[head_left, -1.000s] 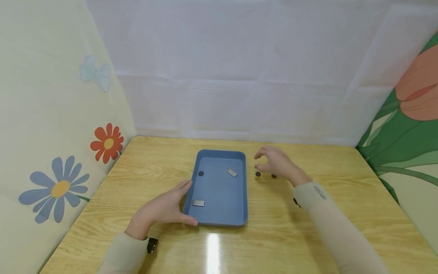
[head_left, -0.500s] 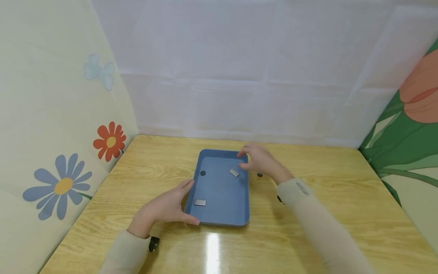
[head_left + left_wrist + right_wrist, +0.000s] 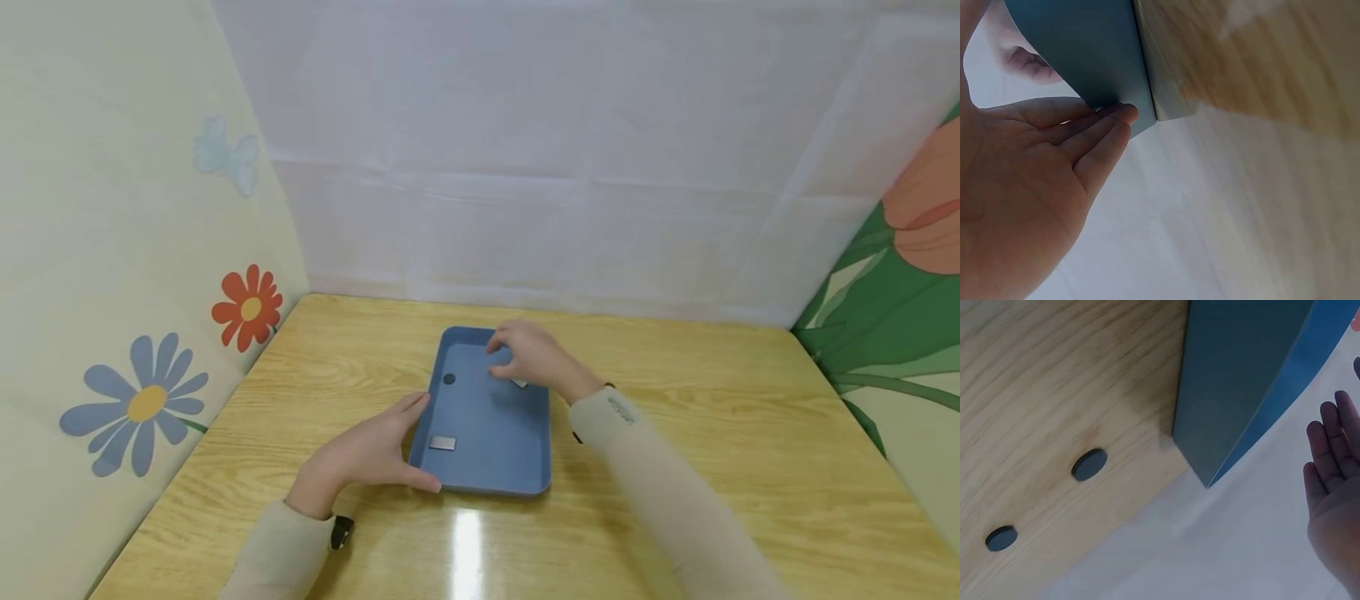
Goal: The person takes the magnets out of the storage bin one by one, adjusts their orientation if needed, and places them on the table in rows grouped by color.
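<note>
Head: L hand (image 3: pixel 367 447) at approx 8 o'clock of shallow blue rectangular tray (image 3: pixel 491 450), thumb & fingers spread wide round nr corner. Inside: blk round flat disc (image 3: pixel 449 379) at 10, silver rectangular bar (image 3: pixel 442 443) at 8. R hand (image 3: pixel 534 360) above 1, thumb/index apart, nothing visible btwn.

L wrist: fingers straight, tips on tray wall.

R wrist: fingers near-straight at 3; two other blk discs (image 3: pixel 1089 465) at 8–9 on wood-grain table (image 3: pixel 1054 381).

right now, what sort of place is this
Probably a makeshift tabletop booth: a wood-grain table has a creased white backdrop behind it and flower-decorated panels on both sides. The wider room isn't visible.
</note>
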Demonstrator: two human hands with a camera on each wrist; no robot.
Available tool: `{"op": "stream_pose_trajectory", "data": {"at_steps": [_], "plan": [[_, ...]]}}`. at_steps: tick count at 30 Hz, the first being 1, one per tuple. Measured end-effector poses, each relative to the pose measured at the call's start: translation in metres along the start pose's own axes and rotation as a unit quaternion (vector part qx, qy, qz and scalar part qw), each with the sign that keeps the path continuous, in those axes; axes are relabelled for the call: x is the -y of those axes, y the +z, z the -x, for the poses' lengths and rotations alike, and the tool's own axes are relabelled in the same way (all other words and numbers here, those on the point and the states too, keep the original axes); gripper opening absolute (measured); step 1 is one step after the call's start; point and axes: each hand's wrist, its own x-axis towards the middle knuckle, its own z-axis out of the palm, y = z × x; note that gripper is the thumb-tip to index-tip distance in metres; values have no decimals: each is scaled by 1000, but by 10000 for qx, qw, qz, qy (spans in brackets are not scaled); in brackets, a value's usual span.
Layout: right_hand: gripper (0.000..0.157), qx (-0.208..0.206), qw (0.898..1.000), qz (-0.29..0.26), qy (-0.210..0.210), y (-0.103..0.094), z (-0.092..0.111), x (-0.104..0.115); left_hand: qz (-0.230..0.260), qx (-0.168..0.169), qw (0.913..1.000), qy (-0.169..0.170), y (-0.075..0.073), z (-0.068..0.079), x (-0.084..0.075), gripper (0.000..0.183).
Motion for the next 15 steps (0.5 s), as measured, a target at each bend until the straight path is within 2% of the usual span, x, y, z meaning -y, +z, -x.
{"op": "stream_pose_trajectory", "data": {"at_steps": [8,15], "plan": [[34,141,9993,-334,20,12,-12,16,-28,-17,10000,53,-1,0,-1,137],[33,331,9993,-179,18,23,-20,26,1,24,10000,3,-1,0,-2,136]]}}
